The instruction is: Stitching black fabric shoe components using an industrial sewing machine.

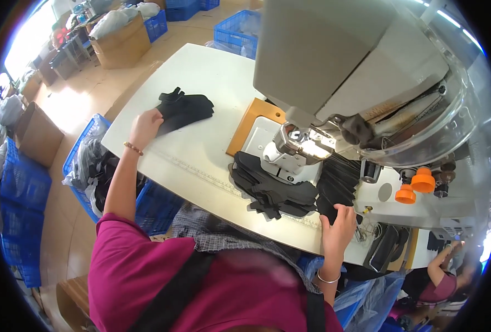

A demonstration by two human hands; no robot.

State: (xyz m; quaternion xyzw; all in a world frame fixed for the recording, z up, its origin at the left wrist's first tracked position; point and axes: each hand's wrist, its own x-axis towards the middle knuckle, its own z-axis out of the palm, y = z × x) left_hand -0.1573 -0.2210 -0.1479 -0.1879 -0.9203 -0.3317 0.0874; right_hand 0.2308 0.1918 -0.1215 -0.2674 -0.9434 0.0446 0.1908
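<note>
My left hand [146, 123] is at the left part of the white sewing table, its fingers closed on the edge of a small stack of black fabric pieces [189, 112]. On the right, my right hand [339, 228] has thumb and fingers around the near end of a fanned row of black fabric pieces [338, 180]. Between the hands, a loose pile of black cut pieces [276, 191] lies in front of the sewing machine [290, 149]. The machine's lit needle area stands just beyond that pile. My right palm is turned from view.
A wooden-edged plate [245, 130] borders the machine bed. Orange knobs [422, 180] and a clear curved cover sit at right. A blue crate [90, 160] with bagged material stands left of the table [162, 160]. Another person [442, 282] works at far right.
</note>
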